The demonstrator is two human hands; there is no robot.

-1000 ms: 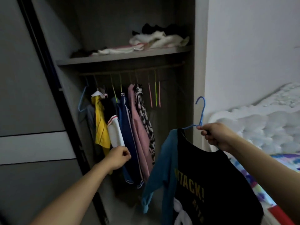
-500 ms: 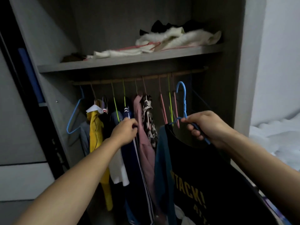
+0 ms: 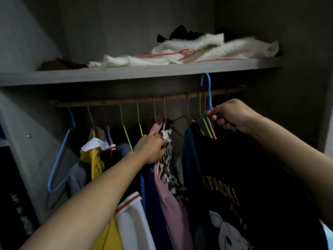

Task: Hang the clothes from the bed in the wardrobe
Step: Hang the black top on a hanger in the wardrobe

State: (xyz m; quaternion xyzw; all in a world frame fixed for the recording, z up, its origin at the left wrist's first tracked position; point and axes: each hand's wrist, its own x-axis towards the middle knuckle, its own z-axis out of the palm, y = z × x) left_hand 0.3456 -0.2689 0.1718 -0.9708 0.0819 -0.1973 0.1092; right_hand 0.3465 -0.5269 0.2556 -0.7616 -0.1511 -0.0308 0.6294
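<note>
My right hand [image 3: 232, 115] grips a blue wire hanger [image 3: 207, 91] that carries a black T-shirt [image 3: 252, 177] with teal sleeves and yellow lettering. The hanger's hook is raised just above the wooden rail [image 3: 144, 101], towards the rail's right end. My left hand [image 3: 151, 147] holds the pink garment [image 3: 173, 204] and the black-and-white patterned one [image 3: 167, 159] hanging on the rail, to the left of the T-shirt. Several more clothes hang further left, among them a yellow one [image 3: 93, 159].
A grey shelf [image 3: 126, 73] sits right above the rail, bearing white fabric [image 3: 207, 49], a red hanger and dark cloth. An empty blue hanger [image 3: 61, 159] hangs at the rail's left end. Several bare hangers hang near my right hand. The wardrobe's side wall [image 3: 288, 105] stands right.
I have moved closer to the wardrobe. My right hand lifted the hanger with the T-shirt up to the rail. My left hand shifted right, from the dark blue garment to the pink and patterned ones.
</note>
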